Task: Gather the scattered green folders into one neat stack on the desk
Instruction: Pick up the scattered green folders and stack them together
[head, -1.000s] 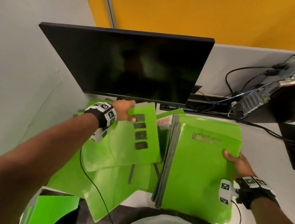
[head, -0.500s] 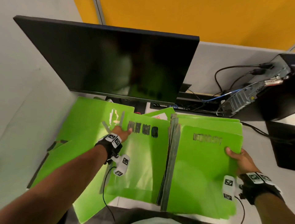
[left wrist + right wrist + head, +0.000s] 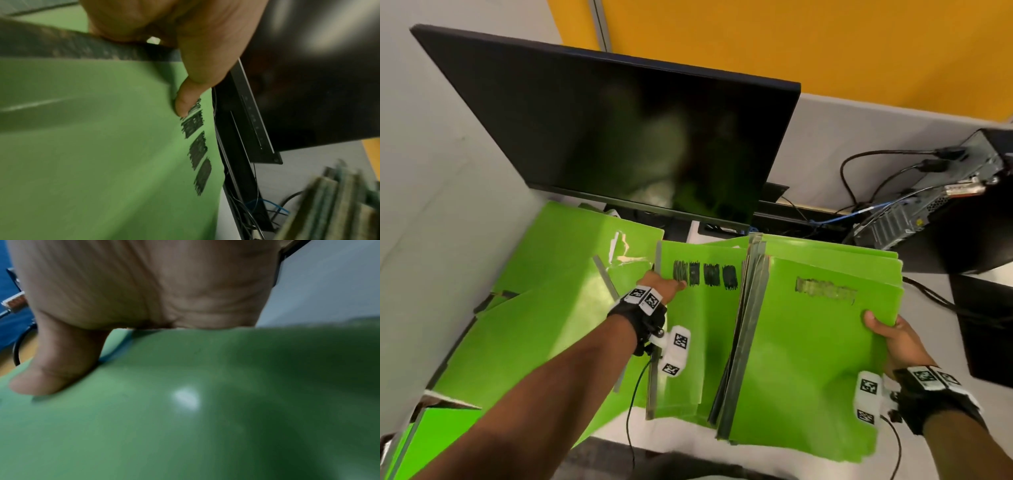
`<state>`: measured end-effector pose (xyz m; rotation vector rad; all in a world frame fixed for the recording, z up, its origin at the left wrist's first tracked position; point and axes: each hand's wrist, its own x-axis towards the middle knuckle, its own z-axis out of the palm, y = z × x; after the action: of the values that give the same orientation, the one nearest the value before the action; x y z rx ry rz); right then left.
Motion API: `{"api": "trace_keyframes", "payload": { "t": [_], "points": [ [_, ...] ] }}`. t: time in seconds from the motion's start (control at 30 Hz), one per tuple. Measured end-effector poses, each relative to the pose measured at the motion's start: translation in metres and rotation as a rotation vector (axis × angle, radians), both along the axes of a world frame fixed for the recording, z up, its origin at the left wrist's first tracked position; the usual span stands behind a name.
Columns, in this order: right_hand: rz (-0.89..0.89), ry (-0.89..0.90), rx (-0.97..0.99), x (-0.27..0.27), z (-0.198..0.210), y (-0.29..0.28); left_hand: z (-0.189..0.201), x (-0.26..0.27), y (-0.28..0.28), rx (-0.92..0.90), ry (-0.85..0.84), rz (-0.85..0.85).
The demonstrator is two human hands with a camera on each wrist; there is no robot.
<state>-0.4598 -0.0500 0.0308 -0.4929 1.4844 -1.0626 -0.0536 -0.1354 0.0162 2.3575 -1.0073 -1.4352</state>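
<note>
Green glossy plastic folders (image 3: 541, 329) lie fanned across the desk; my left hand (image 3: 661, 284) pinches the black-scribbled one (image 3: 698, 342), my right hand (image 3: 893, 339) clamps the gathered stack (image 3: 808, 359), seemingly steadying it for merging.

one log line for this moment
left hand: pinches marked folder | right hand: grips stack | loose folders: ungathered

Head view looking down, wrist views close, sharing green folders (image 3: 808, 359)
</note>
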Motion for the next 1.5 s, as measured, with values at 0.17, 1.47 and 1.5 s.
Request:
{"api": "trace_keyframes", "payload": {
  "t": [0.17, 1.47, 1.5],
  "points": [
    [0.020, 0.030, 0.013, 0.010, -0.002, -0.007, -0.001, -0.020, -0.003, -0.003, 0.054, 0.024],
    [-0.001, 0.047, -0.010, 0.000, -0.011, 0.004, 0.002, -0.051, 0.013, -0.180, 0.400, -0.126],
    [-0.004, 0.044, -0.005, 0.002, -0.010, 0.002, 0.009, -0.045, 0.020, -0.226, 0.425, -0.101]
  ]
}}
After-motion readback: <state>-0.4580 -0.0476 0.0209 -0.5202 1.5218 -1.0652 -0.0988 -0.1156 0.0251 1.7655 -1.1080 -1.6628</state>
